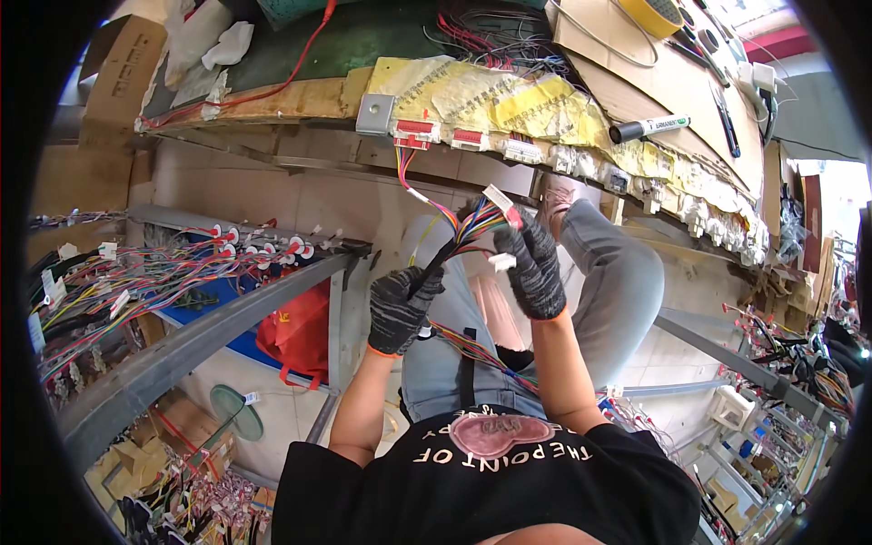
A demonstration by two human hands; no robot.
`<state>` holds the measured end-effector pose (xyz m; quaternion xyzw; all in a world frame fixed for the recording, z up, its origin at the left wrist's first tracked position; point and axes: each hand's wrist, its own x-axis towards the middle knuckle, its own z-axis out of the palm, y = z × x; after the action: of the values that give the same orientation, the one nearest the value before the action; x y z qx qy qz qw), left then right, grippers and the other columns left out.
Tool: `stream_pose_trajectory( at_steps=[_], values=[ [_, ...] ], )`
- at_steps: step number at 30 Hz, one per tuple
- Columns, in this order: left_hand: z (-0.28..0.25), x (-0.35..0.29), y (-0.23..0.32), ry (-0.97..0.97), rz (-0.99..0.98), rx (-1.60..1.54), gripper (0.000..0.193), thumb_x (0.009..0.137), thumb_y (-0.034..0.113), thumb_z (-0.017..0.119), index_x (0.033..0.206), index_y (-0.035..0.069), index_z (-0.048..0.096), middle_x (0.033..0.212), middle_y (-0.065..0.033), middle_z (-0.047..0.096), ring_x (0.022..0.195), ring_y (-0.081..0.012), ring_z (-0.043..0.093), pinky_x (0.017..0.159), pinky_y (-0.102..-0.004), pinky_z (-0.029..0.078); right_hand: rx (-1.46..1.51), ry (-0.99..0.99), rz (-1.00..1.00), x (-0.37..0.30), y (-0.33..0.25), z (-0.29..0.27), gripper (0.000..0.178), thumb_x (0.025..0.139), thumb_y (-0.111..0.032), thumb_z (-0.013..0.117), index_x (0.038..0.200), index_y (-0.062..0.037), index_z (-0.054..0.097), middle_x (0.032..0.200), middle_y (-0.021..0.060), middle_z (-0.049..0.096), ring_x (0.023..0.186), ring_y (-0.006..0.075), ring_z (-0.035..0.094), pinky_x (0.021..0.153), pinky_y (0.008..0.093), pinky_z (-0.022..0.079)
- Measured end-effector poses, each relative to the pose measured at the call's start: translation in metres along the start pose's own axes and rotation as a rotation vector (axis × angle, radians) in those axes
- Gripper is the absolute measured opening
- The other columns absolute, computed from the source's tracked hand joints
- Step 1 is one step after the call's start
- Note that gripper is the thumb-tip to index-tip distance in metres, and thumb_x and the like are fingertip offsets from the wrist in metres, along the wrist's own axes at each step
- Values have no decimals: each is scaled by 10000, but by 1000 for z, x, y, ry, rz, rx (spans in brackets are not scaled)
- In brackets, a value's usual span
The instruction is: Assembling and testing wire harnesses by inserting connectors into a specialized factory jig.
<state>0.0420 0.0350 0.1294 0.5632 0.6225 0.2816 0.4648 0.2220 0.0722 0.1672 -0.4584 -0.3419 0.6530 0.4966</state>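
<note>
Dark grey knit gloves with orange cuffs cover both of my hands. My left hand is closed around the black-sleeved part of a multicoloured wire harness, in front of my knees. At the harness's branching end, my right hand is closed, fingertips at a small red piece beside a long white connector. Another white connector hangs against its fingers. One branch of wires runs up to a red connector seated at the bench edge. More of the harness trails below, across my lap.
A row of white sockets lines the yellow-taped bench edge. On the bench lie a black-and-white marker and a yellow tape roll. Metal rails flank me, with wire bundles at left and a red bag beneath.
</note>
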Motion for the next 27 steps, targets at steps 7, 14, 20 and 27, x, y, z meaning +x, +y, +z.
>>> stream_pose_trajectory(
  at_steps=[7, 14, 20, 27],
  values=[
    [0, 17, -21, -43, 489, 67, 201, 750, 227, 651, 703, 32, 638, 625, -127, 592, 578, -298, 548, 539, -391, 411, 18, -92, 67, 34, 56, 6, 214, 893, -265, 476, 910, -63, 545, 766, 90, 548, 663, 200, 510, 636, 348, 434],
    [5, 26, -26, -262, 246, -38, 199, 750, 240, 651, 749, 42, 647, 636, -143, 579, 594, -310, 543, 539, -401, 404, -60, 12, -215, 45, -8, 24, 213, 842, -89, 517, 1008, 23, 592, 836, 52, 616, 744, 112, 577, 684, 244, 466],
    [6, 29, -26, -279, 140, -210, 206, 766, 234, 643, 773, 29, 654, 628, -140, 589, 581, -285, 560, 534, -366, 412, -168, 28, -253, 52, 1, 23, 203, 825, -69, 526, 985, 32, 599, 852, 77, 627, 754, 110, 578, 672, 245, 461],
    [3, 30, -22, -312, 138, -152, 229, 783, 237, 631, 767, 10, 650, 628, -133, 604, 564, -253, 575, 540, -340, 425, -322, 109, -254, 53, -2, 26, 201, 837, -67, 517, 986, 42, 597, 892, 95, 647, 785, 134, 600, 713, 252, 472]
  ],
)
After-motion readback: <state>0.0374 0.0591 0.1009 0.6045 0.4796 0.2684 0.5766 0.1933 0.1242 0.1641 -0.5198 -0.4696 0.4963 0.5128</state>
